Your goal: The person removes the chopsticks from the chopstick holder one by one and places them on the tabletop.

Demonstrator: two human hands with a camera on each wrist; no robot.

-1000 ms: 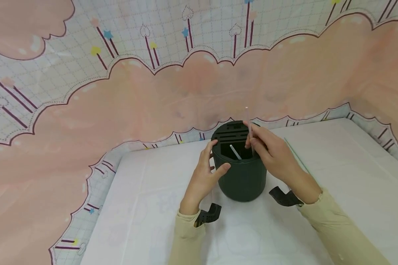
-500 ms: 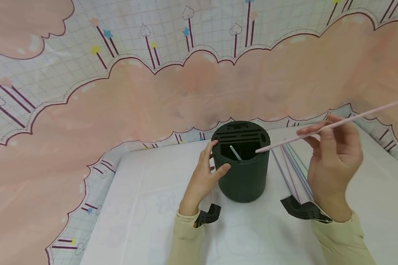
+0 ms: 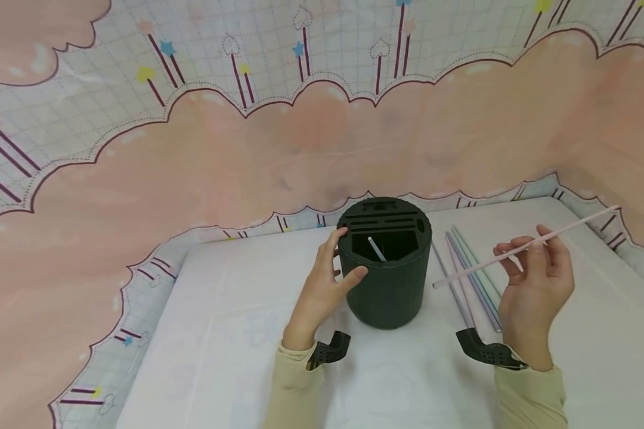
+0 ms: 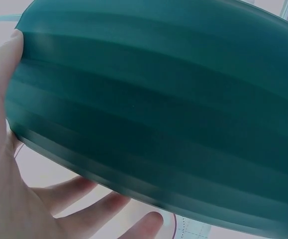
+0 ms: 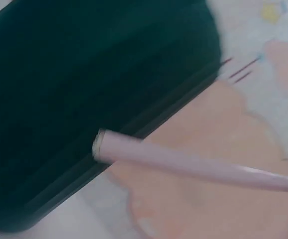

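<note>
A dark green bucket [image 3: 385, 292] with a slotted top stands upright on the white table, with a pale rod [image 3: 377, 249] leaning inside its opening. My left hand [image 3: 322, 293] grips its left side, thumb at the front and fingers round the back; the green wall [image 4: 148, 114] fills most of the left wrist view. To the right of the bucket, my right hand [image 3: 536, 292] pinches a thin, straw-like pink stick [image 3: 485, 262]. That stick slants down to the left, its lower end beside the bucket and apart from it. In the right wrist view the pink stick [image 5: 183, 167] shows a pale cut end.
Several pastel sticks [image 3: 469, 280] lie on the table between the bucket and my right hand. The white tabletop [image 3: 236, 333] reaches left and front. A printed peach cloth [image 3: 300, 155] hangs behind. Each wrist wears a black mount [image 3: 330, 350].
My right hand has moved from over the bucket's opening out to the right, then slightly lower, with the pink stick swung from upright to slanting. The left hand keeps hold of the bucket.
</note>
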